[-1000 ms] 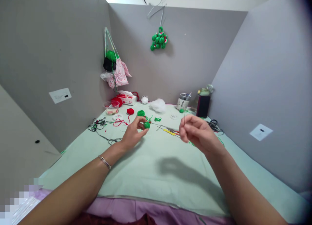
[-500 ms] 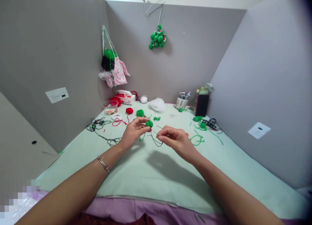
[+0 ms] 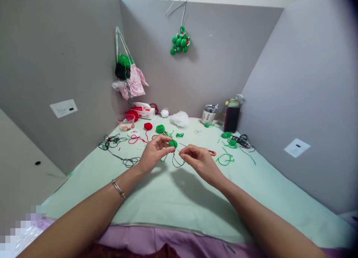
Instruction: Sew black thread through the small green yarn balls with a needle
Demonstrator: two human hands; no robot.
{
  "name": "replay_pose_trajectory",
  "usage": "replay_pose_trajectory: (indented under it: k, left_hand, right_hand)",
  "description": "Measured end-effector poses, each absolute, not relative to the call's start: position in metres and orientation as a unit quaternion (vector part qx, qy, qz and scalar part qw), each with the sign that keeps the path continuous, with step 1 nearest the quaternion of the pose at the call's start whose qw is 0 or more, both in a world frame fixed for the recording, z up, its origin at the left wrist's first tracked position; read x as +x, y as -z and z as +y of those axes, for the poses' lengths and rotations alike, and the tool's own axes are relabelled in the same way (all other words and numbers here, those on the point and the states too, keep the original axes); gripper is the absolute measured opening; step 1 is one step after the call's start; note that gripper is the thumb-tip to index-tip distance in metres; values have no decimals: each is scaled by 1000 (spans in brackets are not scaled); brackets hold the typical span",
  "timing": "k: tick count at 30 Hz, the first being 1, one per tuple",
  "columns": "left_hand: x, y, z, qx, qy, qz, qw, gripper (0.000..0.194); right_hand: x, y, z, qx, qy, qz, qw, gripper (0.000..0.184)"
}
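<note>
Between the thumb and fingers of my left hand (image 3: 156,151) is a small green crocheted ball (image 3: 172,143), with dark yarn lying across it. My right hand (image 3: 199,159), just to the right, pinches a thin needle (image 3: 177,149) whose tip points toward the ball. From near the ball a loop of dark yarn (image 3: 177,166) hangs down between the two hands. Whether the needle tip touches the ball I cannot tell.
Tangled dark yarn (image 3: 110,141) lies at left. Behind my hands are a red yarn ball (image 3: 148,126), a green yarn ball (image 3: 160,128) and white stuffing (image 3: 179,119). A can (image 3: 209,115) and dark phone (image 3: 232,119) stand at back right, with green pieces (image 3: 232,142) nearby.
The needle and my right hand have shifted slightly left, closer to the green ball. The ball has turned or moved a little to the right, and the yarn loop hangs differently.
</note>
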State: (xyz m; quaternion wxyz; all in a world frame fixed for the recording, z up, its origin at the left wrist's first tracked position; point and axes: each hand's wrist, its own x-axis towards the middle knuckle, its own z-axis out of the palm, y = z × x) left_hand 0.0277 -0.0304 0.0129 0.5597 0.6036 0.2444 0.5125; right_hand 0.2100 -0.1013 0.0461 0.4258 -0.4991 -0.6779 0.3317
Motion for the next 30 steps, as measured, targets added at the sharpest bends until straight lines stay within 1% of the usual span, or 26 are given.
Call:
replay_pose_trajectory:
  k: [6, 9, 14, 19, 22, 25, 27, 30]
  left_hand:
    - [30, -12, -33, 562, -490, 231, 625, 32]
    - [32, -14, -37, 552, -488, 229, 636, 30]
    - [35, -16, -42, 583, -493, 228, 604, 28]
    - [37, -10, -41, 608, -528, 245, 540, 32]
    - [38, -6, -40, 629, -526, 245, 518, 29]
    - [39, -3, -39, 640, -511, 245, 519, 26]
    - [40, -2, -39, 642, -505, 252, 519, 26]
    - [40, -2, -41, 647, -483, 256, 532, 26]
  right_hand:
    - [209, -38, -96, -471, -333, -675, 459, 17]
    - [207, -34, -95, -457, -341, -668, 479, 18]
    - [205, -34, -95, -452, -366, -645, 496, 20]
    - [208, -32, -89, -464, -417, -604, 497, 23]
    - [210, -30, -85, -455, -458, -578, 499, 27]
    - [212, -30, -84, -444, -482, -567, 499, 30]
    - [213, -31, -84, -454, -454, -584, 497, 27]
    - [216, -31, -86, -481, -350, -641, 485, 22]
